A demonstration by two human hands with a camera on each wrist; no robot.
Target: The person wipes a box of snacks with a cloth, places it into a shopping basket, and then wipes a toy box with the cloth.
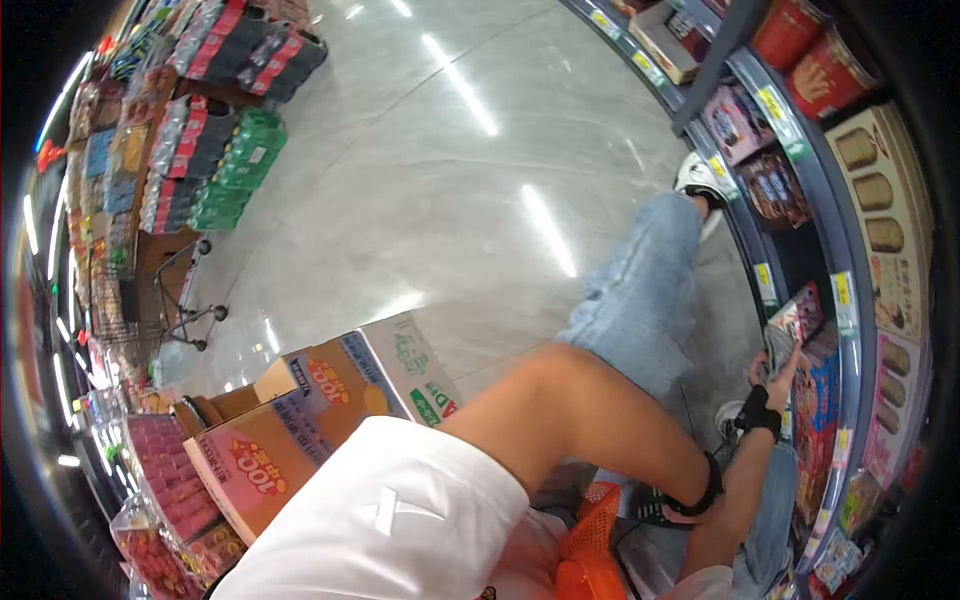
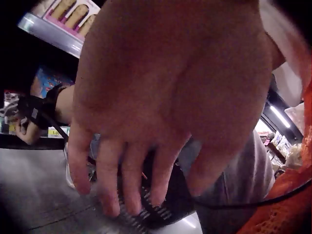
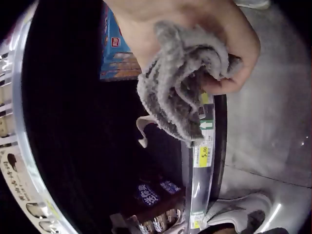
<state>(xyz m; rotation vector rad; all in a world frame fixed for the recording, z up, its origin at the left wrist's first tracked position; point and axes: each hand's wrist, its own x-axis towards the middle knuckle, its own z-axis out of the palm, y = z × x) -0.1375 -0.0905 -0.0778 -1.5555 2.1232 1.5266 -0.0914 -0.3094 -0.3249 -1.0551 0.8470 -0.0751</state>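
Observation:
My right hand (image 1: 780,372) grips a crumpled grey cloth (image 3: 178,83) at the front of a low store shelf. In the right wrist view the cloth bunches out past the fingers, beside the shelf's price rail (image 3: 199,170). Behind that hand stands a blue package (image 3: 117,46), and the dark shelf space is next to it. My left hand (image 2: 165,92) hangs with loose fingers and nothing in them, in front of a black shoe (image 2: 168,204) in the left wrist view. Most of it is hidden in the head view, beyond the black wristband.
Cartons (image 1: 330,385) stand on the left, near stacked bottle packs (image 1: 245,150) and a wheeled cart (image 1: 190,310). Shelves with snack boxes (image 1: 875,220) curve along the right. An orange mesh garment (image 1: 590,545) hangs at my front. A white shoe (image 1: 700,180) rests against the shelf base.

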